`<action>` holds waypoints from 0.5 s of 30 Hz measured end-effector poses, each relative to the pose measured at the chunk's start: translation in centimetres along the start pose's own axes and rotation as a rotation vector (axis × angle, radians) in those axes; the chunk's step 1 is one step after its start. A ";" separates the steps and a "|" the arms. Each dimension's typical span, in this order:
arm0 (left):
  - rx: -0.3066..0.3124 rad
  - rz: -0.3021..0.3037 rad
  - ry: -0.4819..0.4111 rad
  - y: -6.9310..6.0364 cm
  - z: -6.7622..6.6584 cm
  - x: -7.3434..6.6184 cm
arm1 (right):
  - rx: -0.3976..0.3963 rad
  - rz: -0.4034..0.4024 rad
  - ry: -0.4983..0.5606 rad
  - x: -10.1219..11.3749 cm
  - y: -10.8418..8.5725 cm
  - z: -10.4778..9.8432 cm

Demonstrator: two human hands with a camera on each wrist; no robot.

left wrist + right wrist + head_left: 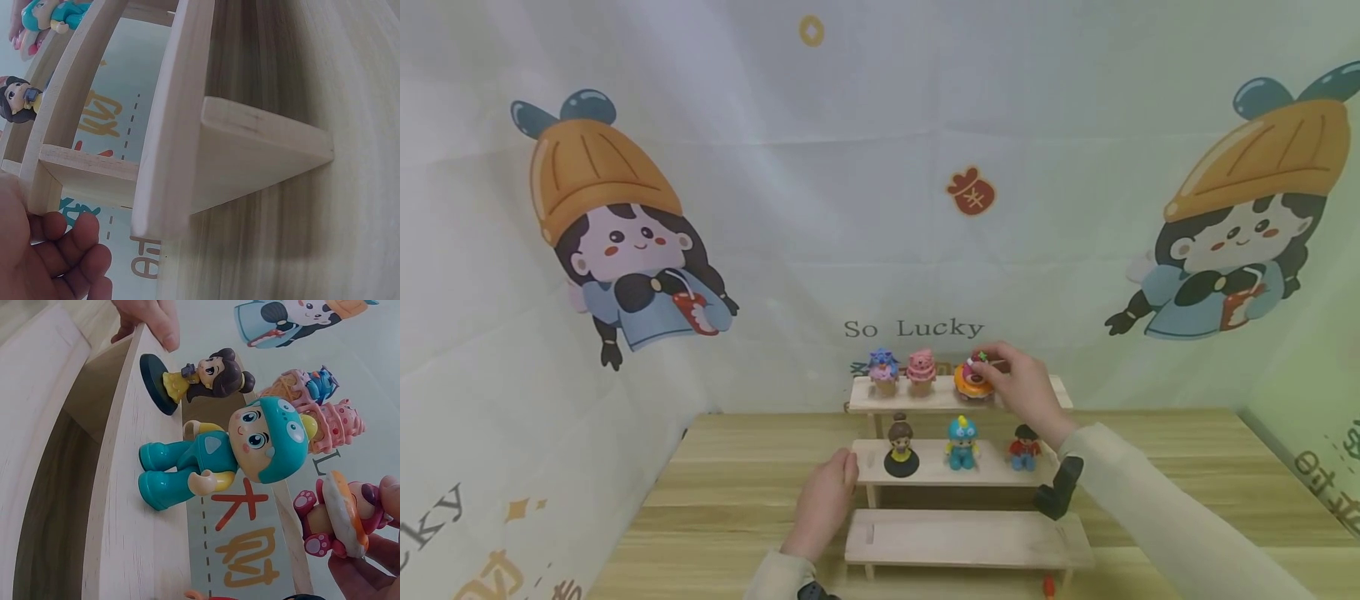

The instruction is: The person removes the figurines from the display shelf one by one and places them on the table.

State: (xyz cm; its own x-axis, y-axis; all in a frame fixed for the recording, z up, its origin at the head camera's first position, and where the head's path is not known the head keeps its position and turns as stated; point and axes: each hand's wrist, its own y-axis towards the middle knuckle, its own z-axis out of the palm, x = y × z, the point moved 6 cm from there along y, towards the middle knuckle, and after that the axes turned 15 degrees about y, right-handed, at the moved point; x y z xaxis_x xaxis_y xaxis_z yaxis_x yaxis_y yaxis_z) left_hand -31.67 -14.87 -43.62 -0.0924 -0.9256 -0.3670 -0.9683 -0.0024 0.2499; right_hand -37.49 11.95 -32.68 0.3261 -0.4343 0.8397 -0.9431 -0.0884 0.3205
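Now R hand [1024, 383] pinching ring-shaped toy [973, 387] (orange-white, rounded) at top wooden shelf [943, 393], beside swirly pink cone [921, 372]; L hand [827, 500] gripping L end of smooth, pale-grained mid shelf [931, 467].

Soft, diffuse light leaves the backdrop cloth [880, 100] pale and hazy in the head view. The wrist views are dimmer: shadow darkens the counter [262, 81] beneath the wooden shelf rack [175, 125], whose edges bow with lens distortion, and highlights glint on the teal-suited figurine [215, 453].
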 end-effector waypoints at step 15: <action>-0.014 0.008 0.005 0.1 0.2 0.0 | -0.014 -0.053 0.046 0.7 -0.6 -1.0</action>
State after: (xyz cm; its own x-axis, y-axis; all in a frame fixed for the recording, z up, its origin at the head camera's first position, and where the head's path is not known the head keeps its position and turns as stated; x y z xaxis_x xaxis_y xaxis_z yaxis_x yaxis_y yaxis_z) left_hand -31.82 -14.77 -43.81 -0.0987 -0.9274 -0.3608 -0.9642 -0.0006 0.2653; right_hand -36.66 12.57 -31.79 0.3787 -0.3876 0.8405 -0.9235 -0.0976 0.3711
